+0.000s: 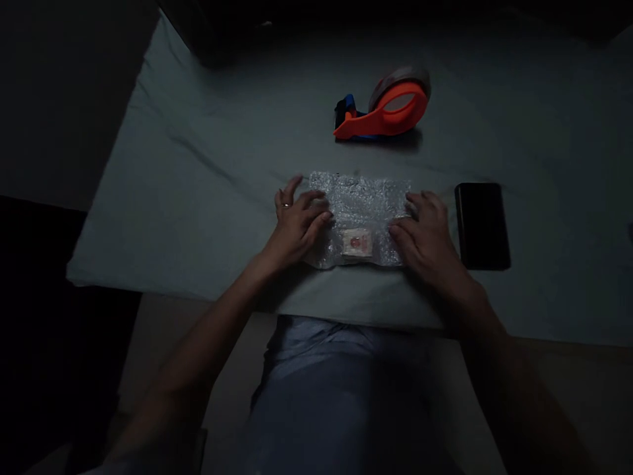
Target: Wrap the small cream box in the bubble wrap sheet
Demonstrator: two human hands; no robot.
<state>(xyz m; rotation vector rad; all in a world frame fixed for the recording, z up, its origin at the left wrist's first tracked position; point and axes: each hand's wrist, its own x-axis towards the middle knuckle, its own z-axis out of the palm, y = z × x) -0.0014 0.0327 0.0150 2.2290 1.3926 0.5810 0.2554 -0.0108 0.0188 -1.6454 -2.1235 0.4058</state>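
A sheet of clear bubble wrap (363, 204) lies on the grey-green cloth near its front edge. Under or inside the wrap sits a small pale box with a red mark (357, 243). My left hand (297, 221), a ring on one finger, rests flat on the wrap's left end with its fingers spread. My right hand (426, 234) lies flat on the wrap's right end, fingers stretched toward the small box. Neither hand grips anything.
An orange tape dispenser (386, 109) with a roll of tape stands farther back on the cloth (208, 171). A black phone (482, 225) lies just right of my right hand. The cloth's front edge runs close to my lap. The surroundings are dark.
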